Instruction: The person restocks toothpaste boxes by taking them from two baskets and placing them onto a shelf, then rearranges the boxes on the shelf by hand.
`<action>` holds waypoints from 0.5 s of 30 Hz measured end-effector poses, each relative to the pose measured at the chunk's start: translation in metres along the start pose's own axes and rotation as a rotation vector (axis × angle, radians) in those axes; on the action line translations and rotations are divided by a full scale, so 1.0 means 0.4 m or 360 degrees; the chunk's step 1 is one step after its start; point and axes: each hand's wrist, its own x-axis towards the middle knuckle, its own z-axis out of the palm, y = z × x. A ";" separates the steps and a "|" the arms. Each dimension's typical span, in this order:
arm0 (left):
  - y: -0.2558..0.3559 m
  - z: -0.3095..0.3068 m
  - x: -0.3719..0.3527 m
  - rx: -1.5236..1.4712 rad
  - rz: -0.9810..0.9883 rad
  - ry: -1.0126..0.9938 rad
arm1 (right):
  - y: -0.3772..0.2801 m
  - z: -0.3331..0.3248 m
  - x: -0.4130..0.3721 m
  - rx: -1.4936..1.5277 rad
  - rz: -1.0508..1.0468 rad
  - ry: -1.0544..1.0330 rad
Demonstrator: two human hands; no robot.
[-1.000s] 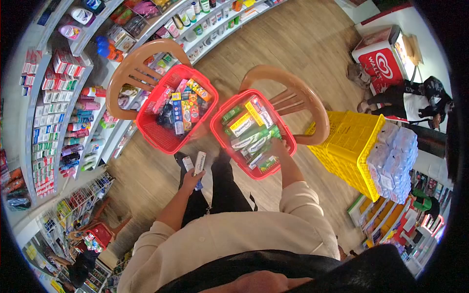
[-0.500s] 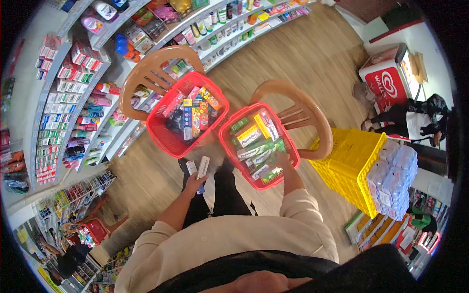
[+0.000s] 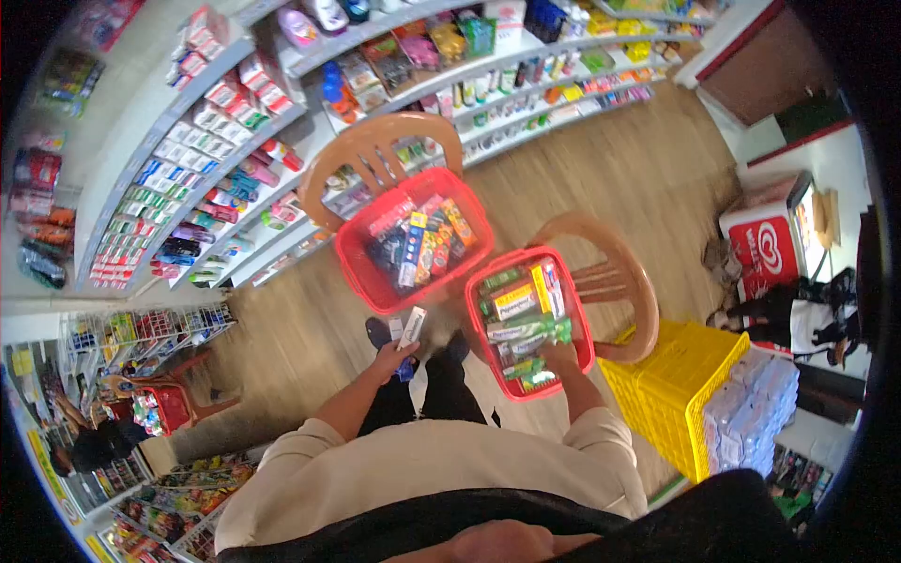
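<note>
My left hand point(image 3: 392, 359) is closed around white toothpaste boxes point(image 3: 412, 326), held above the floor in front of my legs. Something blue shows just below that hand. My right hand point(image 3: 560, 358) reaches into the right-hand red basket point(image 3: 587, 352), among green and white toothpaste boxes point(image 3: 522, 328); its fingers are blurred and partly hidden there. Yellow Pepsodent boxes point(image 3: 513, 300) lie farther back in the same basket. The left-hand red basket point(image 3: 352, 272) holds several colourful small packs point(image 3: 434, 249).
Brown plastic chairs point(image 3: 380, 141) point(image 3: 640, 300) carry the baskets. Curved shelves point(image 3: 272, 122) of boxed goods run along the left and back. A yellow crate point(image 3: 671, 375) stands right, beside wrapped bottles point(image 3: 751, 403). Behind are a red freezer point(image 3: 765, 249) and a person point(image 3: 788, 319); another person point(image 3: 99, 436) is lower left.
The view has swung, so baskets, chairs and shelves sit farther right and mostly lower. My left hand still holds toothpaste boxes. My right hand remains in the right-hand basket.
</note>
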 end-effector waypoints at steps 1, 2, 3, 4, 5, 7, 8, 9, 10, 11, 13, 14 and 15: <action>0.009 -0.013 -0.001 -0.0001 -0.0022 -0.0067 | -0.004 0.010 -0.002 -0.0093 -0.0008 0.0056; -0.011 -0.035 0.024 0.0013 -0.0033 -0.0071 | 0.001 0.033 0.013 -0.0157 -0.0019 0.0107; 0.004 -0.043 0.015 -0.0021 0.0021 -0.0038 | 0.008 0.056 0.032 -0.0227 -0.0037 0.0159; 0.025 -0.047 0.003 -0.0034 0.0032 -0.0042 | 0.006 0.047 0.029 -0.0271 -0.0090 0.0192; 0.040 -0.055 -0.006 -0.0049 0.0043 -0.0046 | 0.007 0.038 0.028 -0.0318 -0.0145 0.0222; 0.025 -0.083 -0.008 -0.0154 0.0102 0.0006 | 0.018 0.070 0.085 0.0175 0.0089 -0.0198; 0.027 -0.096 -0.015 -0.0196 0.0135 -0.0002 | 0.010 0.080 0.087 0.0134 0.0064 -0.0163; 0.034 -0.109 -0.017 -0.0235 0.0175 -0.0008 | -0.005 0.077 0.084 0.0206 0.0173 -0.0190; 0.035 -0.131 -0.024 -0.0106 0.0222 0.0009 | -0.014 0.084 0.095 0.0282 0.0277 -0.0217; 0.028 -0.154 -0.033 -0.0131 0.0253 0.0047 | -0.029 0.072 0.089 0.0207 0.0265 -0.0266; 0.025 -0.191 -0.051 -0.0056 0.0267 0.0072 | -0.055 0.035 0.064 -0.0096 0.0135 -0.0369; 0.022 -0.204 -0.067 -0.0063 0.0214 0.0135 | -0.048 0.045 0.082 0.0003 0.0162 -0.0391; 0.014 -0.215 -0.071 -0.0078 0.0223 0.0142 | -0.033 0.063 0.098 0.0106 0.0196 -0.0420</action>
